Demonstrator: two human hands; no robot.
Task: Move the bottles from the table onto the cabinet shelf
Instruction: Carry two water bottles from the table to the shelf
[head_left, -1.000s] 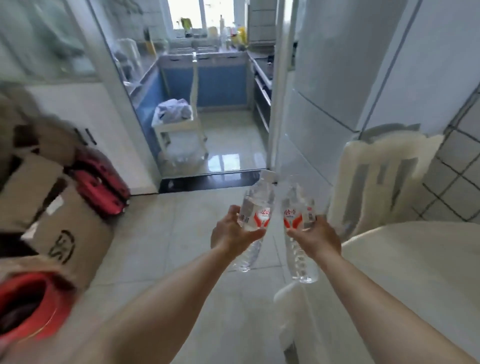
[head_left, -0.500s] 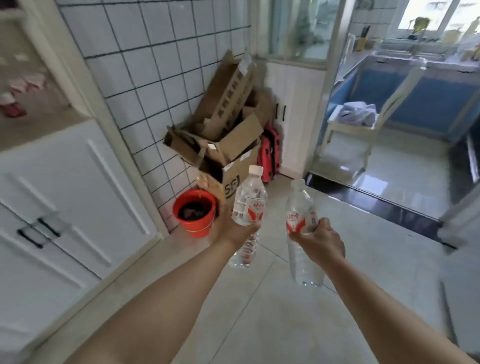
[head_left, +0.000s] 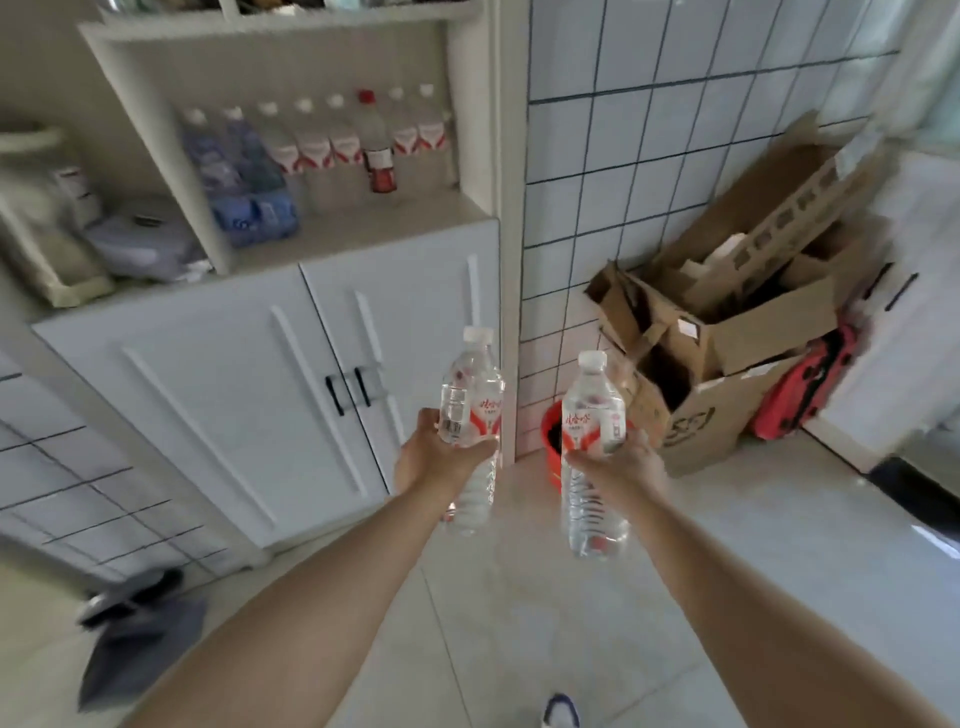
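Cabinet (head_left: 363, 332) now faces the camera; a second ago the view showed the kitchen doorway | shelf (head_left: 363, 218) carries a bottle row, free space at front | left hand (head_left: 441, 460) grips left bottle (head_left: 470, 410) | right hand (head_left: 621, 465) grips right bottle (head_left: 592, 415) | both upright, well short of shelf | next: raise and place.

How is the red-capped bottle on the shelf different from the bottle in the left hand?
The red-capped bottle stands on the cabinet shelf in a row; the left-hand bottle is gripped by the left hand in mid-air. One cap is red, the other white. Both are clear, upright, with red on their labels.
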